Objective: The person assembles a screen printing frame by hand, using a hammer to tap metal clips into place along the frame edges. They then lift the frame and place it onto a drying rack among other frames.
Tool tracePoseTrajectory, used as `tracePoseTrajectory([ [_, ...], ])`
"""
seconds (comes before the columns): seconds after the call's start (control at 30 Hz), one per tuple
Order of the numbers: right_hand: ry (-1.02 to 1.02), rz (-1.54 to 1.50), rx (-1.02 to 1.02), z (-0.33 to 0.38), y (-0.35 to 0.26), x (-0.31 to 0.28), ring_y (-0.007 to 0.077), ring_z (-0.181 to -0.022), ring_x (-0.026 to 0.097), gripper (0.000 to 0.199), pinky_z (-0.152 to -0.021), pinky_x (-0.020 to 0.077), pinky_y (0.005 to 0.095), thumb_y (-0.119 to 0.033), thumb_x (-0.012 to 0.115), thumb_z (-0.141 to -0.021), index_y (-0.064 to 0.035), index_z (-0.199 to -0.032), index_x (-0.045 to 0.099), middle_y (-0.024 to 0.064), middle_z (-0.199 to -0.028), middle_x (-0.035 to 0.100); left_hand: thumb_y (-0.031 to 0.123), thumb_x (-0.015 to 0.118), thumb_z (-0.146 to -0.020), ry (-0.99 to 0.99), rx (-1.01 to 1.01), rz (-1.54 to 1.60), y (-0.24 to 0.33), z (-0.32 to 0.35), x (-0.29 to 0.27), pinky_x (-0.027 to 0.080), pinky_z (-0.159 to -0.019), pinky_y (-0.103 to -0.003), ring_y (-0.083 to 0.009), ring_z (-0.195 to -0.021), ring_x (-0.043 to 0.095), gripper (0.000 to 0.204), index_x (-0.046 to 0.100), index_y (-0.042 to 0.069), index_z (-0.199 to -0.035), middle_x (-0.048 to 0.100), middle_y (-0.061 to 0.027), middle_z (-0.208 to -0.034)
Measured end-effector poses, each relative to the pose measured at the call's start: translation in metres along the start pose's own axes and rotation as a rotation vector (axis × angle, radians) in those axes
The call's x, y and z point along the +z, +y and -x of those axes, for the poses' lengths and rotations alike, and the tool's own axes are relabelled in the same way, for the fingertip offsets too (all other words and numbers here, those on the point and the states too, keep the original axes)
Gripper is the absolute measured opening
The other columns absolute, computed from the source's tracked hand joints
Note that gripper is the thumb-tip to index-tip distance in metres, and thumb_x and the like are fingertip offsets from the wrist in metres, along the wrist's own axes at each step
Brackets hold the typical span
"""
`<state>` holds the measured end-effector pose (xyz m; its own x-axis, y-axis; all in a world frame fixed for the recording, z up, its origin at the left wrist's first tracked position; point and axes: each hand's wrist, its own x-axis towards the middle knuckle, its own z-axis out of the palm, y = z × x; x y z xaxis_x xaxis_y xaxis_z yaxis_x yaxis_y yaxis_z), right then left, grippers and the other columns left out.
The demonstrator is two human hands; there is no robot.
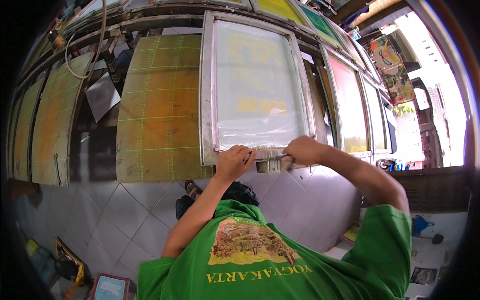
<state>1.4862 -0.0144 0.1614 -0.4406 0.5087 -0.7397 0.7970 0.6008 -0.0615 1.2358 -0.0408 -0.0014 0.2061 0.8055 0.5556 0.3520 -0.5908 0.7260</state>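
Observation:
A screen printing frame (206, 90) with pale, see-through mesh lies in front of me, faint yellow patches showing through. At its near edge sits a metal bracket (272, 164) with bolt-like parts. My left hand (233, 162) is closed at this edge, just left of the bracket. Something small and dark shows at its fingers, too little to name. My right hand (304, 150) is closed around a thin dark metal tool, whose tip points at the bracket from the right. The fingers hide most of that tool.
Left of the frame lie yellow-brown boards (157, 105) with green grid lines. More framed screens (348, 102) stand to the right and at the back. A hose (102, 37) hangs at the back left. Beneath is a tiled floor (122, 205); a red-edged box (110, 287) sits lower left.

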Motion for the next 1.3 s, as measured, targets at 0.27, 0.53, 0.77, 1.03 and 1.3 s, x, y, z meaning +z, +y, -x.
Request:
tracePoseTrajectory([
  [0.27,0.398,-0.732,0.303,0.043,-0.01,0.013,0.0435,-0.154,0.041,0.062,-0.128,0.0326,0.0507,-0.054,0.023,-0.119,-0.0185,-0.167,0.037,0.0269,-0.164,0.04,0.022,0.078,-0.097,-0.016,-0.004,-0.011,-0.001,0.002,0.003,0.056,-0.057,-0.039,-0.0257,-0.068,0.07,0.02,0.071,0.008,-0.083,0.07,-0.0067,-0.075],
  [0.53,0.651,0.004,0.326,0.08,-0.036,-0.004,0.0486,-0.146,0.047,0.065,-0.121,0.0416,0.0571,-0.03,0.06,-0.11,-0.0236,-0.17,0.038,0.0309,-0.16,0.047,0.021,0.079,-0.097,-0.023,0.062,-0.036,0.002,-0.002,-0.002,0.057,-0.06,-0.038,-0.028,-0.07,0.072,0.021,0.073,0.005,-0.084,0.074,-0.0085,-0.079],
  [0.77,0.242,-1.275,0.68,0.08,-0.053,-0.013,0.0372,-0.107,0.076,0.06,-0.105,0.0579,0.0505,-0.055,0.05,-0.114,-0.0221,-0.164,0.051,0.0253,-0.124,0.074,0.021,0.079,-0.097,-0.044,0.054,-0.063,0.002,0.0,0.0,0.058,-0.062,-0.038,-0.0277,-0.073,0.073,0.021,0.073,0.005,-0.084,0.075,-0.0088,-0.08],
  [1.03,0.308,0.093,0.538,0.072,-0.04,-0.012,0.0347,-0.093,0.076,0.039,-0.108,0.0527,0.0483,-0.048,0.063,-0.108,-0.0171,-0.112,0.087,0.0165,-0.077,0.073,0.023,0.077,-0.099,-0.024,0.081,-0.066,-0.001,0.002,0.0,0.056,-0.058,-0.038,-0.025,-0.07,0.071,0.023,0.071,0.008,-0.082,0.072,-0.0059,-0.076],
  [1.3,0.326,-0.62,0.477,0.053,-0.036,0.039,0.0447,-0.094,0.075,0.043,-0.088,0.0574,0.0522,-0.04,0.073,-0.103,0.0018,-0.108,0.078,0.0299,-0.091,0.075,0.024,0.079,-0.097,-0.078,0.021,-0.059,0.002,0.003,-0.001,0.057,-0.061,-0.039,-0.0277,-0.072,0.072,0.022,0.072,0.007,-0.082,0.073,-0.0075,-0.079],
])
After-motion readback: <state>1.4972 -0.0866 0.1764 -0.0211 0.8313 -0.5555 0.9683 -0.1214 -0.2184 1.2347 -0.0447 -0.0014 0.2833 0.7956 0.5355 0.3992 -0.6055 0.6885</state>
